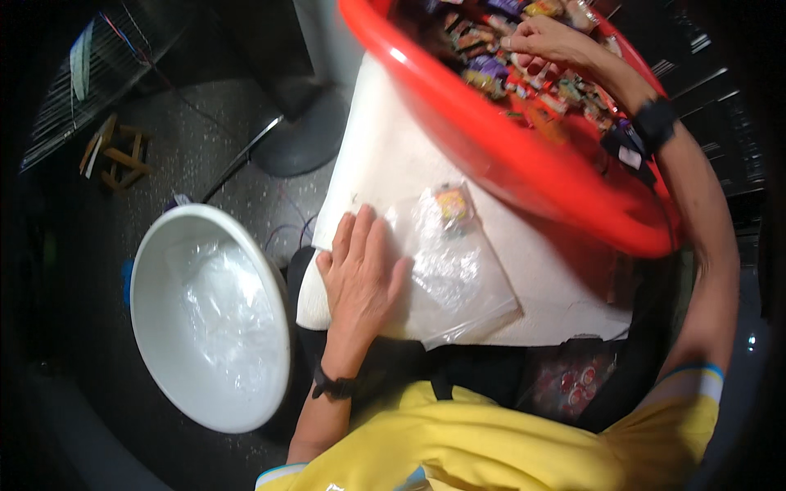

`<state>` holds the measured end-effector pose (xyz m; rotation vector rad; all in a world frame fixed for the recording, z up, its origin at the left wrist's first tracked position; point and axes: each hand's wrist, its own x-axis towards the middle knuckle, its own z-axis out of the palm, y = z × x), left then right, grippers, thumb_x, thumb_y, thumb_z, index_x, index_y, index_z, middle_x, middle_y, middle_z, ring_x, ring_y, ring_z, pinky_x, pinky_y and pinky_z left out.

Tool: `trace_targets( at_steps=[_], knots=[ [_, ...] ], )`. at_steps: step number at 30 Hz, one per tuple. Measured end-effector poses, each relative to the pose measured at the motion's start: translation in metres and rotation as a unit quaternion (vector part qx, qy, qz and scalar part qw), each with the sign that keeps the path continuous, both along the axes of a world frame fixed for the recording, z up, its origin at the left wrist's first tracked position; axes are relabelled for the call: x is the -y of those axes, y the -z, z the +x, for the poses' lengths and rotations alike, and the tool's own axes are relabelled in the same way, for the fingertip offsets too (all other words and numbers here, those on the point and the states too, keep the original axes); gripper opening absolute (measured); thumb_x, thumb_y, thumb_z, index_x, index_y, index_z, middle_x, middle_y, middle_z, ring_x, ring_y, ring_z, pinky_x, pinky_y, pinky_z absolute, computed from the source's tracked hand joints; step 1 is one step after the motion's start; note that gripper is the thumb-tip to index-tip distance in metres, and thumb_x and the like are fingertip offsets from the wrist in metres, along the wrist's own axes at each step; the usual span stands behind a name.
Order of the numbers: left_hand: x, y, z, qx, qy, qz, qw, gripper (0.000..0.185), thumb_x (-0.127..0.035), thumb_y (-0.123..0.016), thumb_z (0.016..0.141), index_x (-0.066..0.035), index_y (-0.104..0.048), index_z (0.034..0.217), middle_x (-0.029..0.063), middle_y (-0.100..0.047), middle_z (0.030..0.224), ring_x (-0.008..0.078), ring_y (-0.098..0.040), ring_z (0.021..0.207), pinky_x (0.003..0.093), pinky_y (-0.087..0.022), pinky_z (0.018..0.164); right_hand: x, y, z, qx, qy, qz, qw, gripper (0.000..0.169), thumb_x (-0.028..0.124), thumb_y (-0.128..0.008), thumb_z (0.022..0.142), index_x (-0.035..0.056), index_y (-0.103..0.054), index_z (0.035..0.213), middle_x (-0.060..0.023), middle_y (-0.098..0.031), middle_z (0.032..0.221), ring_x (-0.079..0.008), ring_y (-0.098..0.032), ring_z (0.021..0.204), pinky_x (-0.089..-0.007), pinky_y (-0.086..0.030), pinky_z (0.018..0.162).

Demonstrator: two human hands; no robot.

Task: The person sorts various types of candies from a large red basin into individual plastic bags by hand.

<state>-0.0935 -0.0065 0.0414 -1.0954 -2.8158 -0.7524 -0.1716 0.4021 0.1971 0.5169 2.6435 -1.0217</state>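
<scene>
Before me, a clear plastic bag lies flat on a white cloth, with one small wrapped item in yellow and orange at its far end. My left hand rests palm down at the bag's left edge, its fingers extended. My right hand is over a heap of small wrapped packets in a large red plastic basin. Its fingers are curled, and whether they grip a packet cannot be made out.
On the left stands a white plastic basin with clear plastic bags in it. Beyond it are a small wooden stool, a round black stand base and cables on the speckled floor. A black object with a cord hangs at the red basin's right side.
</scene>
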Motion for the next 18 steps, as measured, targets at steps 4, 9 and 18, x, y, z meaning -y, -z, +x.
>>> trace_targets(
  at_steps=[4, 9, 18],
  knots=[
    [0.004, 0.004, 0.0, -0.007, -0.003, 0.016, 1.0, 0.058, -0.034, -0.071, 0.082, -0.007, -0.053, 0.13, 0.0135, -0.046, 0.146, 0.0316, -0.04, 0.136, 0.0477, -0.033, 0.092, 0.009, 0.057, -0.028, 0.016, 0.043, 0.009, 0.999, 0.026, 0.03, -0.066, 0.089, 0.0068, -0.06, 0.079, 0.0016, -0.054, 0.064, -0.0064, -0.05, 0.054, -0.0234, -0.037, 0.043],
    [0.004, -0.001, -0.001, -0.001, -0.002, 0.021, 1.0, 0.058, -0.034, -0.072, 0.082, -0.007, -0.053, 0.13, 0.0133, -0.046, 0.145, 0.032, -0.041, 0.134, 0.0478, -0.034, 0.091, 0.03, 0.071, -0.021, -0.002, 0.072, 0.02, 0.997, 0.021, 0.024, -0.069, 0.083, 0.0055, -0.063, 0.075, -0.0003, -0.057, 0.064, -0.009, -0.053, 0.056, -0.0271, -0.039, 0.046],
    [0.003, -0.004, -0.001, -0.002, 0.003, 0.013, 1.0, 0.057, -0.036, -0.068, 0.086, -0.008, -0.054, 0.133, 0.0101, -0.046, 0.147, 0.0303, -0.04, 0.136, 0.0451, -0.032, 0.096, 0.016, 0.052, -0.016, -0.05, 0.013, 0.028, 0.998, 0.021, 0.02, -0.072, 0.081, 0.0046, -0.06, 0.076, -0.0009, -0.061, 0.069, -0.0087, -0.055, 0.061, -0.0244, -0.039, 0.051]
  ],
)
